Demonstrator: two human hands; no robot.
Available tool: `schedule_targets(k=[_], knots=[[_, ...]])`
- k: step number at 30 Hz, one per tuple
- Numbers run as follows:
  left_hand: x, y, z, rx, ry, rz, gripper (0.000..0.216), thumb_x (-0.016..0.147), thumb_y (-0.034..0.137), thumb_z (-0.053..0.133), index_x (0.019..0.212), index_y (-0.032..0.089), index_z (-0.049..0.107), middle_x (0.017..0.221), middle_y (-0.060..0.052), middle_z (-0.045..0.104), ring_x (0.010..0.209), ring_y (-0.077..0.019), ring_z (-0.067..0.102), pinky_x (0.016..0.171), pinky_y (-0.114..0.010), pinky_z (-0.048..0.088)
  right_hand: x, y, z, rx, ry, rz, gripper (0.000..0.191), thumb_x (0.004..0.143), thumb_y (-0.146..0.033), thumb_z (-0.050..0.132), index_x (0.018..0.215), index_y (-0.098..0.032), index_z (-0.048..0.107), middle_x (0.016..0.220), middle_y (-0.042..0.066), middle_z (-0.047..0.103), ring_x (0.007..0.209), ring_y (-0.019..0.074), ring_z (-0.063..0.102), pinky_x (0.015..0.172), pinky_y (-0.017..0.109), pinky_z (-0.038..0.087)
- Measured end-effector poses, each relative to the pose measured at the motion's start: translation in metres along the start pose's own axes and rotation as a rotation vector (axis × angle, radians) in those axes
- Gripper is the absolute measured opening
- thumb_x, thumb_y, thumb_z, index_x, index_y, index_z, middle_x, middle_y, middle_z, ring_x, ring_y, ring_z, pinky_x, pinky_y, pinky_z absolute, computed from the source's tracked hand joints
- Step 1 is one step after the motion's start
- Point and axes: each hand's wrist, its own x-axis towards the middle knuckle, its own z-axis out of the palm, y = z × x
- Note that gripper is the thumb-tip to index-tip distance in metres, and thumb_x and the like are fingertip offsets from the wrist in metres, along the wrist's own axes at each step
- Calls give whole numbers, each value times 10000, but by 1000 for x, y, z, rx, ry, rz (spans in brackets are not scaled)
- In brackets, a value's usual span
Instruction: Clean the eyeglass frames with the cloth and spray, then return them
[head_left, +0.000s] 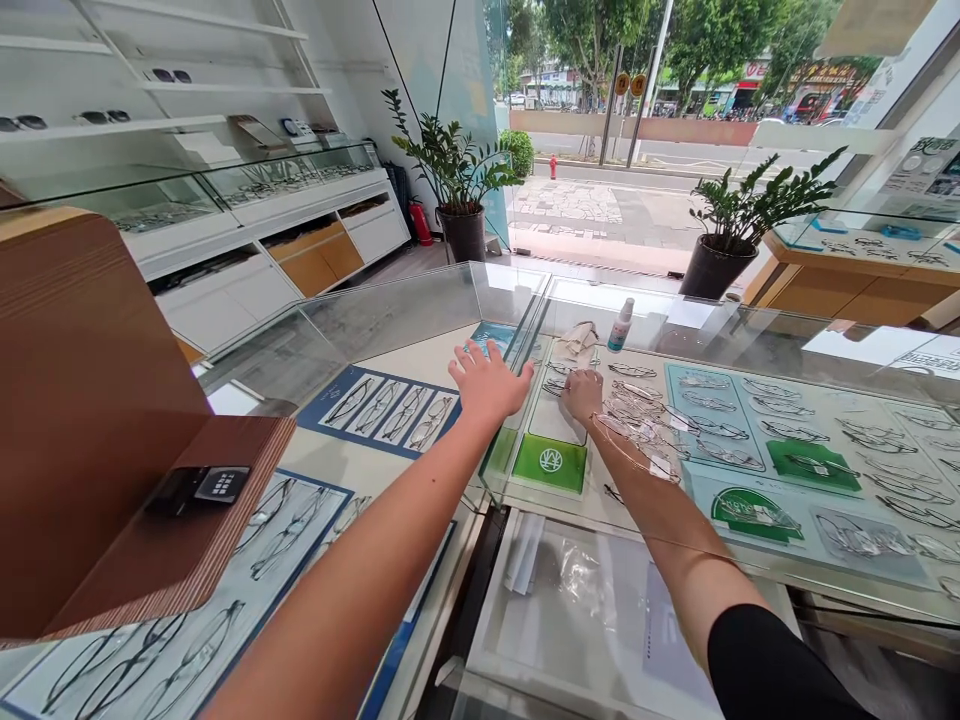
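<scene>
Eyeglasses (636, 391), thin-rimmed (in rows)

Shop interior, daylit.
- Beyond the left hand (487, 385) and right hand (583, 395): full-height shopfront glazing (600, 120), giving onto paving, a street and trees.
- Ahead-left of the hands: potted plant (457, 170) in a dark pot, on the floor by the glazing.
- Ahead-right: second potted plant (739, 215), likewise.
- Far left: white wall shelves (150, 125); glass-topped display cabinet (247, 185); white base drawers (315, 260) with orange-wood fronts; red fire extinguisher (420, 222) at the far end.
- Near left: brown wooden partition (82, 400).
- Far right: wood-faced display counter (840, 290).
</scene>
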Motion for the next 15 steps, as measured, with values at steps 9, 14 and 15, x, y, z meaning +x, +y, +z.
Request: schedule_targets(k=[9,14,15], knots=[[0,1,-1,1,10,-9,1035,1047,773,254,1803,66,275,1880,-278,176,1745,-505,160,1383,-668,191,-27,-6,-16,-11,-11,-19,134,963,-189,601,976,-161,732,1136,96,708,1195,265,523,1155,421,303],[2,1,0,5,19,-8,1033,1046,772,255,1799,65,287,1876,-279,194,1743,-503,169,1380,-668,197,-37,-6,-16,-9,-20,-26,132,935,-212,616,961,-166,737,1171,106,714,1185,278,561,1170,449,320],[2,1,0,3,20,-7,1033,1045,771,257,1799,65,289,1875,-278,197,1743,-503,170,1380,-670,199,-39,-7,-15,-12,-20,-29,136,937,-221,619,966,-169,740,1183,113,716,1188,285,567,1171,459,326]])
